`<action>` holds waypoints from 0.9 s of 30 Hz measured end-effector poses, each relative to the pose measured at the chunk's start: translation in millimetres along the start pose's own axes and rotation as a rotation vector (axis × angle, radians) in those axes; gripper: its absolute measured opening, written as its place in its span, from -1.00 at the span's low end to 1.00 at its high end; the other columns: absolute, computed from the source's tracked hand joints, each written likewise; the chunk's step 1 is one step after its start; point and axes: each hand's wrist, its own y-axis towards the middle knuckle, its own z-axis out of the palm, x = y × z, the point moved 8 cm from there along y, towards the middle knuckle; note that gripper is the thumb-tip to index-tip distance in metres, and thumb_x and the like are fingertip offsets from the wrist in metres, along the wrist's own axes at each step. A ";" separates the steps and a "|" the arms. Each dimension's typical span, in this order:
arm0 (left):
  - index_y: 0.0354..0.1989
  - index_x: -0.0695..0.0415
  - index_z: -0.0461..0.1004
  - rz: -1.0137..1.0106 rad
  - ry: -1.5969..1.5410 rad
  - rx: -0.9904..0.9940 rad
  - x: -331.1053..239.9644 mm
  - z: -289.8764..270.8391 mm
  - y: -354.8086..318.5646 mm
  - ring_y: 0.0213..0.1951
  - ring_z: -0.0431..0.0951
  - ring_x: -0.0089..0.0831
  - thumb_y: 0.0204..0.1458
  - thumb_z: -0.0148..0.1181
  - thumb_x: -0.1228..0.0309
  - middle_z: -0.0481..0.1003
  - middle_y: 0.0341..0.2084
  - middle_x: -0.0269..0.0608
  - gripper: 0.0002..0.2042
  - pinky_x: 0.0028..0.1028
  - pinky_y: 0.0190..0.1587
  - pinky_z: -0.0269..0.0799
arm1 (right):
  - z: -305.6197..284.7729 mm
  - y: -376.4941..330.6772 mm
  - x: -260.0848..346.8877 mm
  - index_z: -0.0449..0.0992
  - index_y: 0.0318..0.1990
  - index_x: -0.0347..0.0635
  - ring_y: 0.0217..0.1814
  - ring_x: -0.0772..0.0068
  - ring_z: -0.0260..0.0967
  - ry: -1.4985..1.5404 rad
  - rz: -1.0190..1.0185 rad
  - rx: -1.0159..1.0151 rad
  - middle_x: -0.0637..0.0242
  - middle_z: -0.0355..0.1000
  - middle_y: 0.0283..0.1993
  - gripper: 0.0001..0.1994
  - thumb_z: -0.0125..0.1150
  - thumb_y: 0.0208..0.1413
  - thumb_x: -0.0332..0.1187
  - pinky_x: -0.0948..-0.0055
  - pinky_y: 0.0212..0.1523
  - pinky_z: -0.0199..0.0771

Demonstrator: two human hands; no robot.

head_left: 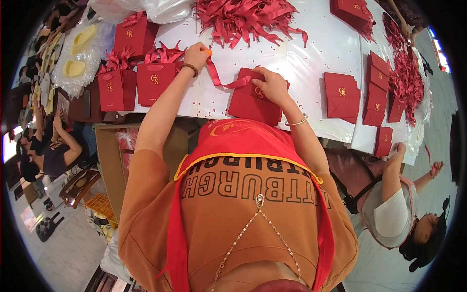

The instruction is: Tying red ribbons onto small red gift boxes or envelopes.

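My left hand (197, 57) is closed in a pinch on one end of a red ribbon (217, 80), above the white table. Something orange covers one of its fingertips. The ribbon sags across to a red paper gift bag (253, 105) with gold print, lying at the table's near edge on what looks like a few more bags. My right hand (272, 86) grips the top of this bag, fingers curled over its edge near the ribbon's other end. Exactly how the ribbon meets the bag is hidden by my fingers.
A heap of loose red ribbons (248, 19) lies at the far side. Bags with ribbon handles (158, 83) stand at left, near yellow clogs (74, 68) in bubble wrap. Folded bags (342, 96) lie at right, beside a co-worker (394, 209). An open cardboard box (109, 155) stands below the table edge.
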 end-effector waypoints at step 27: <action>-0.23 0.25 0.36 0.124 -0.548 0.382 -113.4 55.7 -83.0 -0.60 0.44 -0.62 0.02 0.04 0.51 0.48 -0.54 -0.23 -0.84 -0.65 -0.57 0.33 | -19.0 -28.9 -35.1 0.47 -0.22 -0.28 -0.30 0.36 0.41 0.419 0.293 0.033 0.13 0.46 -0.31 -0.72 0.22 -0.11 -0.36 0.46 -0.26 0.38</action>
